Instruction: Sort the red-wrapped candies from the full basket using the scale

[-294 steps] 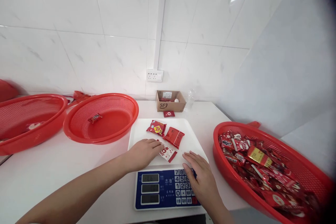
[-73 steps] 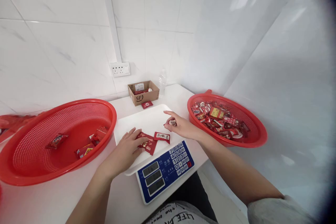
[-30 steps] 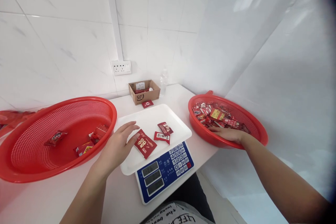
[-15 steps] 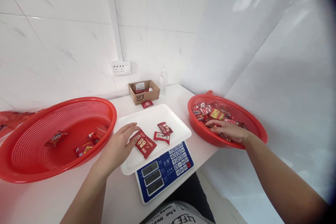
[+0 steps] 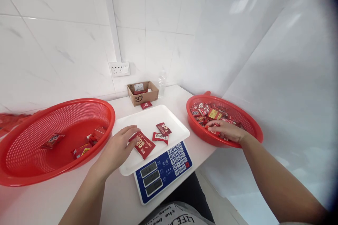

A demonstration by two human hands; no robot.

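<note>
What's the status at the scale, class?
Left hand: at large red packet on scale tray.
Right hand: inside fuller red basket, among wrapped snacks.
Two smaller packets alongside.
Nothing visibly blocking either hand.

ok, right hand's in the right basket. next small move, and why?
Probably lift one out to the white tray: the right hand is among the wrapped packets in the right basket, and the tray has bare space beyond its three packets.
</note>
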